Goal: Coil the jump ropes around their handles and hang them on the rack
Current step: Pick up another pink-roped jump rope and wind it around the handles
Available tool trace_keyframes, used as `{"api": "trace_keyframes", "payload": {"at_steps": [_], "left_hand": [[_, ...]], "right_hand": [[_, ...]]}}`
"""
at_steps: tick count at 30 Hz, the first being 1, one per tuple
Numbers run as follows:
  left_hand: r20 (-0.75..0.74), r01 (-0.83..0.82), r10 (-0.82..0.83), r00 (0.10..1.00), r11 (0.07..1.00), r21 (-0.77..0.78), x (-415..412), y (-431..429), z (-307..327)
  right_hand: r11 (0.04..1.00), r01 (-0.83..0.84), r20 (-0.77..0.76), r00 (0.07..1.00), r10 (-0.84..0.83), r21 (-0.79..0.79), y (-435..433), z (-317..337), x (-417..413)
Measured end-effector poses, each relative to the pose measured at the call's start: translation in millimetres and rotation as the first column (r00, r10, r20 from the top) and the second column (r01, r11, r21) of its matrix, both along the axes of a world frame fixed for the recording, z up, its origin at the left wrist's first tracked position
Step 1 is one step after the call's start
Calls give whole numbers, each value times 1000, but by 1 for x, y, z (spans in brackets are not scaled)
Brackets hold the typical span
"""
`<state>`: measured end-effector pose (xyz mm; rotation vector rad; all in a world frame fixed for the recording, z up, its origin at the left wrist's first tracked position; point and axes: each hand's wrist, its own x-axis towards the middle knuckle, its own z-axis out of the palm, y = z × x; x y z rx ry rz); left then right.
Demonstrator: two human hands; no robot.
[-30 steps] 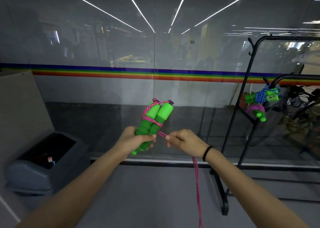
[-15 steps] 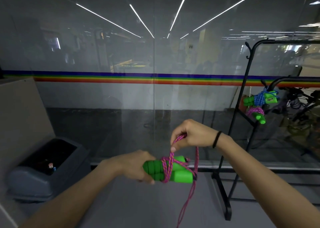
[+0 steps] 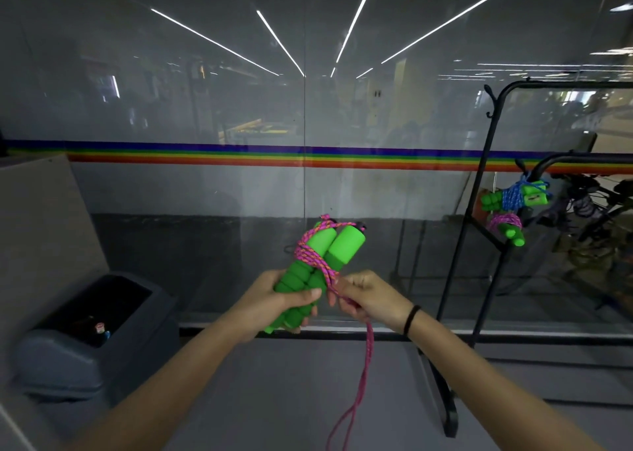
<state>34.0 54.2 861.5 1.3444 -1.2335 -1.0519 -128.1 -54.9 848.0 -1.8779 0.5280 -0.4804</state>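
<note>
Glass wall behind: left hand grips 2 green handles; right hand pinches pink rope.

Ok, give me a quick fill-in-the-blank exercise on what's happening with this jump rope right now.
1. The left hand grips two ____ handles.
2. The right hand pinches the ____ rope.
3. On the rack, the upper bundle is wound in ____.

Missing words: green; pink; blue.
</note>
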Motion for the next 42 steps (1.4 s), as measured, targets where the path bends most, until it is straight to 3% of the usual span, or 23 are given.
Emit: {"api": "trace_keyframes", "payload": {"at_steps": [4,5,7,9,12,15,20,22,24,27,28,29,30,31,33,34,37,39,41,42], "left_hand": [[48,-216,214,976,975,57,8,-8,-3],[110,-261,254,961,964,49,10,-10,-5],[397,-317,298,868,948,-18,16,-13,-11],[692,-272,228,685,961,-48,16,-12,-15],[852,-99,-22,523,991,87,7,-8,-16],[893,103,-231,387,973,206,-4,-5,-7],[878,260,-373,300,918,301,3,-8,11],[857,293,-374,354,915,278,8,-10,10],[797,326,-367,480,918,227,12,-11,7],[614,356,-370,697,922,151,15,-10,3],[546,352,-351,761,930,107,15,-9,3],[471,330,-318,823,942,61,16,-9,4],[384,288,-276,881,957,25,16,-9,4],[289,234,-226,930,972,8,17,-10,3],[166,124,-124,978,992,13,19,-12,-1],[132,70,-72,989,997,14,20,-13,-3],[-18,-84,84,996,996,17,19,-16,-6],[-57,-178,179,982,984,18,16,-18,-6],[28,-297,297,954,955,-5,12,-21,-9],[166,-366,369,914,929,-48,10,-22,-10]], "right_hand": [[942,-50,-244,969,-35,-332,14,13,-6],[894,-120,-324,946,-30,-431,18,17,-6],[768,-276,-453,891,-20,-577,26,23,-8],[653,-369,-509,860,-30,-662,32,30,-8],[546,-423,-529,847,-45,-723,31,48,-6],[591,-397,-516,856,-37,-702,16,65,-7],[842,-279,-353,929,114,-462,-10,56,-3],[921,-254,-268,948,175,-297,-17,42,2],[958,-243,-187,959,214,-151,-27,29,7],[966,-249,-20,968,251,71,-26,20,10],[973,-224,27,975,222,61,-23,15,11],[924,-325,198,937,286,202,-18,16,17],[948,-316,216,928,303,26,-16,7,20],[984,-175,220,960,173,-12,-14,2,25],[997,72,54,996,-74,38,-19,-9,31],[991,133,-5,991,-133,-27,-21,-11,31],[988,113,-75,990,-121,-103,-13,-5,30],[969,65,-166,980,-107,-240,-7,1,30],[897,-19,-319,938,-137,-441,-6,2,29],[870,-64,-379,914,-146,-490,-4,3,29]]}}
